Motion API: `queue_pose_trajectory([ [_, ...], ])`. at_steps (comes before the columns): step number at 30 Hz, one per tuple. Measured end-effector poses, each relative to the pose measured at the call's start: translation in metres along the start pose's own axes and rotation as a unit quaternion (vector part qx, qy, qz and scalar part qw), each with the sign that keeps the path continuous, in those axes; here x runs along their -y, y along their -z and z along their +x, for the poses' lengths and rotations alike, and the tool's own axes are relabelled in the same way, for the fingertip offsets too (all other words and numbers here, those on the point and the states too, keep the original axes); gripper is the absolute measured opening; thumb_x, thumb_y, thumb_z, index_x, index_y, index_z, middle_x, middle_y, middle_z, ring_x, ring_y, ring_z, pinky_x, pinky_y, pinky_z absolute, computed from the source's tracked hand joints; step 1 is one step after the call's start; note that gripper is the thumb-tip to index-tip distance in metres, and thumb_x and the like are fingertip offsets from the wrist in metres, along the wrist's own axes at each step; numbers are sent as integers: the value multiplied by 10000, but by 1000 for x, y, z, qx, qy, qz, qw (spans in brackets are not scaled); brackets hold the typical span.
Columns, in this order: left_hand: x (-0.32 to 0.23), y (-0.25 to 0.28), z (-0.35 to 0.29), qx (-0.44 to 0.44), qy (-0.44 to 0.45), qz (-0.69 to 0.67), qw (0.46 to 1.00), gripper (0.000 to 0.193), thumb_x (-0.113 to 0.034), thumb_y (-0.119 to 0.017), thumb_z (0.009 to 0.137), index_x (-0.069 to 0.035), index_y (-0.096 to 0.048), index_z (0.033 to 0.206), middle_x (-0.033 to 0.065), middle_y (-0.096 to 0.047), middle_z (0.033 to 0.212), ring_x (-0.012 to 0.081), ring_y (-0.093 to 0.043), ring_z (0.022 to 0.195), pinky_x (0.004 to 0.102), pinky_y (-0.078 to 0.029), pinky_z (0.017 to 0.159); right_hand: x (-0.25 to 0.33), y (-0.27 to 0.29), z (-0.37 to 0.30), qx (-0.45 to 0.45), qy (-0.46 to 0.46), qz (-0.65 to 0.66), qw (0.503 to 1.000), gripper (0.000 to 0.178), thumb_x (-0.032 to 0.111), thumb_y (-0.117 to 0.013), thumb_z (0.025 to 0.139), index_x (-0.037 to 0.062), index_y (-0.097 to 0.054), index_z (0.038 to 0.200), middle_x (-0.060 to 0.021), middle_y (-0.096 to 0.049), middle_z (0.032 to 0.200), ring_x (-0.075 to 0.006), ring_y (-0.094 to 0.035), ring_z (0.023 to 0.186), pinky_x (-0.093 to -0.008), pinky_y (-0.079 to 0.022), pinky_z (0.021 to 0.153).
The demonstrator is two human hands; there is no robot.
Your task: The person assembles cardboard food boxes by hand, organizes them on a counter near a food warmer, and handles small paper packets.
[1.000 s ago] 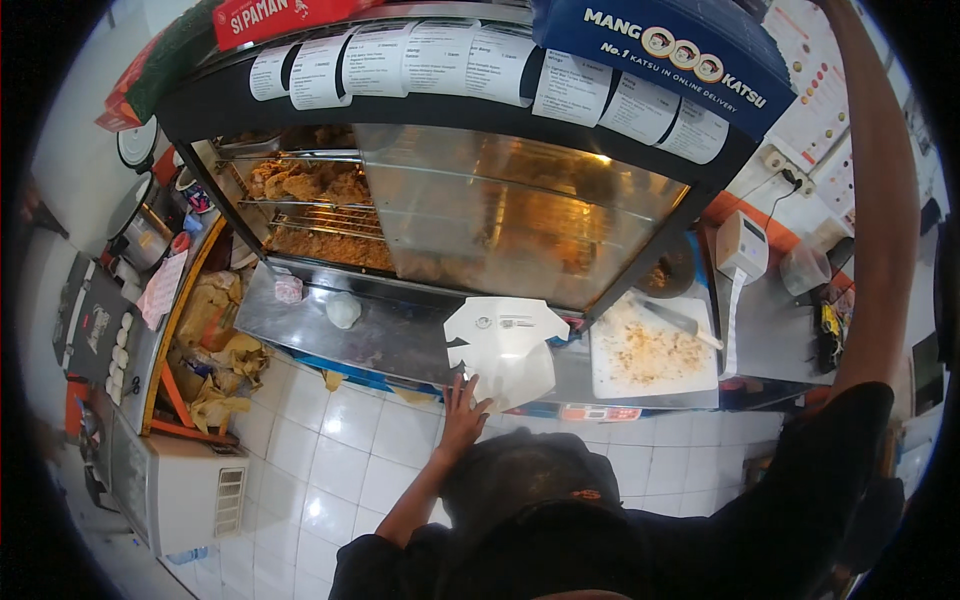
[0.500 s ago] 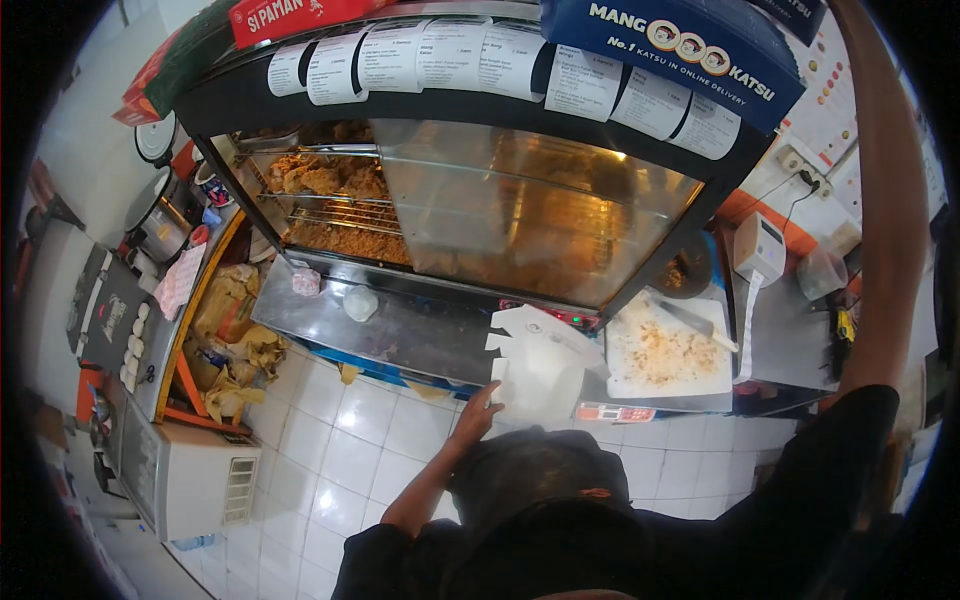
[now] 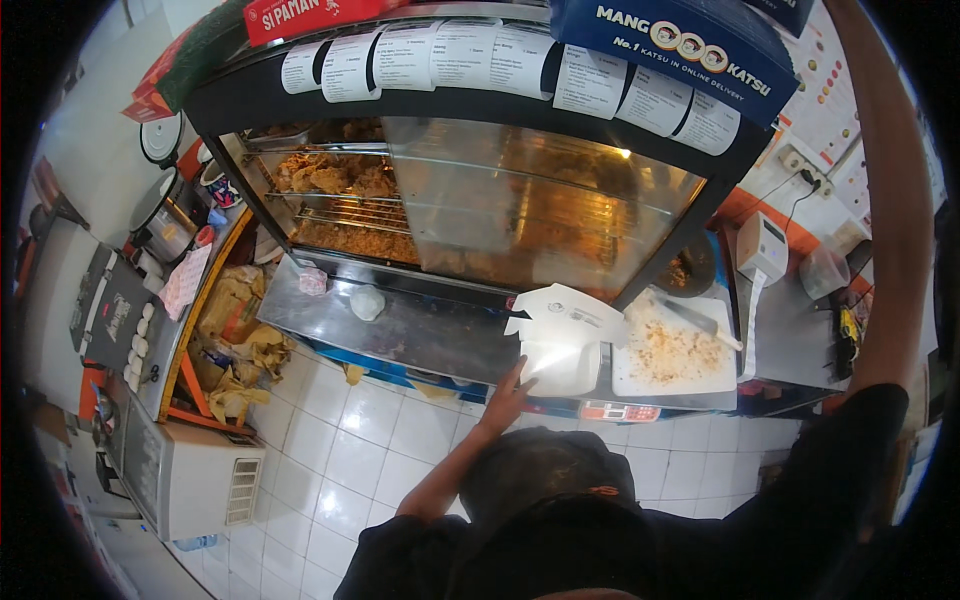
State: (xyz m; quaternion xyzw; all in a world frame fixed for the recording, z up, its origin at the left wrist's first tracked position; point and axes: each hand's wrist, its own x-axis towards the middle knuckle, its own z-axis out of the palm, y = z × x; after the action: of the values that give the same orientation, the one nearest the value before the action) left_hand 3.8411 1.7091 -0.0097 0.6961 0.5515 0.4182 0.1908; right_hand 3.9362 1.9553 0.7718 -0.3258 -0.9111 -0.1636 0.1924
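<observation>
A white cardboard takeaway box (image 3: 562, 370) sits on the steel counter in front of the display warmer, its lid (image 3: 570, 315) raised and leaning back toward the glass. At the box's near left edge my left hand (image 3: 508, 400) grips the side wall, with the fingers and thumb closed on it. No food shows inside the box. My right arm (image 3: 893, 200) reaches up along the right rim of the picture, and its hand is out of sight past the top. Right of the box lies a white cutting board (image 3: 680, 375) covered in brown crumbs, with a white-handled cleaver (image 3: 705, 325) on it.
The glass display warmer (image 3: 450, 210) holds fried pieces on wire racks (image 3: 355, 215). Paper slips (image 3: 465, 60) hang along its top edge, below boxes (image 3: 680, 50). Two small wrapped bundles lie on the counter (image 3: 430, 335). A label printer (image 3: 760, 245) stands at right.
The box lid has tipped back, away from me, uncovering the inside. My left hand has moved slightly right and stays on the box's edge. The right arm stays raised.
</observation>
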Motion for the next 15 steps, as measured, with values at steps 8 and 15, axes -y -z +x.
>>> queue_pose_trajectory([
  [8, -5, 10, -10, -30, -10, 108, 994, 480, -117, -710, 792, -132, -641, 1267, 209, -300, 1572, 455, -294, 1438, 554, -303, 1151, 26, 7, -6, 112, -57, -67, 990, 249, 173, -679, 909, 61, -719, 1128, -117, -727, 1040, -199, -664, 869, -354, -535, 852],
  [15, -6, 12, -18, -56, -33, 125, 990, 476, -189, -776, 746, -144, -661, 1205, 210, -324, 1556, 459, -315, 1419, 615, -308, 1106, 2, 15, 1, -4, 8, -23, 1000, 250, 99, -661, 884, 16, -699, 1117, -141, -718, 1020, -217, -659, 912, -359, -542, 870],
])
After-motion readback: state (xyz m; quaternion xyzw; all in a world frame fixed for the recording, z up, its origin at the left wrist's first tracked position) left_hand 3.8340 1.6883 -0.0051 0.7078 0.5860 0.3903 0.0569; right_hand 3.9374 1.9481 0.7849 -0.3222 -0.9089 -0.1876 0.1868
